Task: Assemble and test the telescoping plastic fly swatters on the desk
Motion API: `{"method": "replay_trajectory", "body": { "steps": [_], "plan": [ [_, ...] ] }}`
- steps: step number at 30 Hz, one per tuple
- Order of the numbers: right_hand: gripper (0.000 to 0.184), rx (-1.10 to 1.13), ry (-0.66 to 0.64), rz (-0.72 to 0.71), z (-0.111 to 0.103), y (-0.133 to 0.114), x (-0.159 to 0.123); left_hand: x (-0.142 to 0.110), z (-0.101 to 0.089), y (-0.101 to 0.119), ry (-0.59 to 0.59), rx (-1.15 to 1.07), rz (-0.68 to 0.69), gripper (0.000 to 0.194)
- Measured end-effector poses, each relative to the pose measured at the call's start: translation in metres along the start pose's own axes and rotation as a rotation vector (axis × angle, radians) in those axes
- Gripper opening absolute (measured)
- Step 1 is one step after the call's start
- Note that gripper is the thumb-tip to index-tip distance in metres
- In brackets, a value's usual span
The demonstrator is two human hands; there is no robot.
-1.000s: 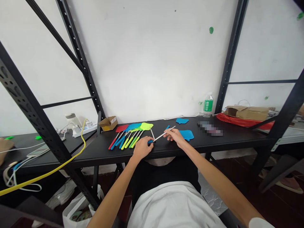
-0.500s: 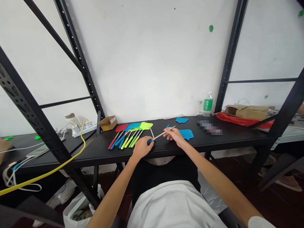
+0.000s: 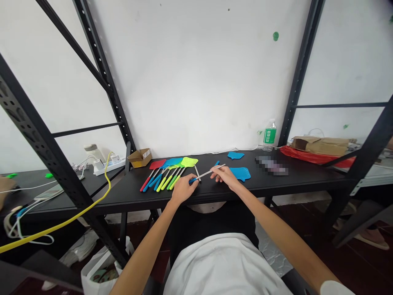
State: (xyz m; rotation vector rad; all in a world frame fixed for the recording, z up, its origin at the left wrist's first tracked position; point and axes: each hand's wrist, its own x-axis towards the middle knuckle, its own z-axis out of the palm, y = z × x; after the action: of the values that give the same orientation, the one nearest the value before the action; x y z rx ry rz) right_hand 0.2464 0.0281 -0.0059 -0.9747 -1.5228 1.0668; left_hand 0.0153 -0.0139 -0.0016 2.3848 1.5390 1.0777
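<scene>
I see my left hand (image 3: 183,188) gripping a blue handle (image 3: 193,180), my right hand (image 3: 225,175) pinching its silver rod (image 3: 205,174), best kept aligned over the tabletop (image 3: 307,172).

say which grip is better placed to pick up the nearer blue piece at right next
Probably right: the right grip is beside that blue piece, though holding the rod; the left grip holds the blue handle, farther off.

The wearer's clothing comprises a white, loosely creased T-shirt (image 3: 224,266), its white right sleeve (image 3: 333,288) partly visible at lower right, and black bottoms (image 3: 211,229) of indeterminable length. Left hand (image 3: 184,187), right hand (image 3: 226,177) and both forearms (image 3: 273,219) are bare.
</scene>
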Motion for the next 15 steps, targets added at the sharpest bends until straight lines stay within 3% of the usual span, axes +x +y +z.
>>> {"method": "replay_trajectory", "body": {
  "steps": [5, 9, 15],
  "plan": [
    [0.042, 0.085, 0.035, 0.025, -0.002, 0.003, 0.004, 0.002, 0.000, -0.002, 0.009, -0.096, -0.007, 0.021],
    [0.048, 0.151, 0.023, -0.012, -0.004, 0.003, 0.003, 0.005, -0.003, -0.004, 0.066, -0.322, -0.037, 0.021],
    [0.041, 0.053, -0.006, 0.002, -0.003, 0.003, 0.002, 0.009, -0.004, -0.011, 0.165, -0.565, -0.120, 0.026]
  ]
}}
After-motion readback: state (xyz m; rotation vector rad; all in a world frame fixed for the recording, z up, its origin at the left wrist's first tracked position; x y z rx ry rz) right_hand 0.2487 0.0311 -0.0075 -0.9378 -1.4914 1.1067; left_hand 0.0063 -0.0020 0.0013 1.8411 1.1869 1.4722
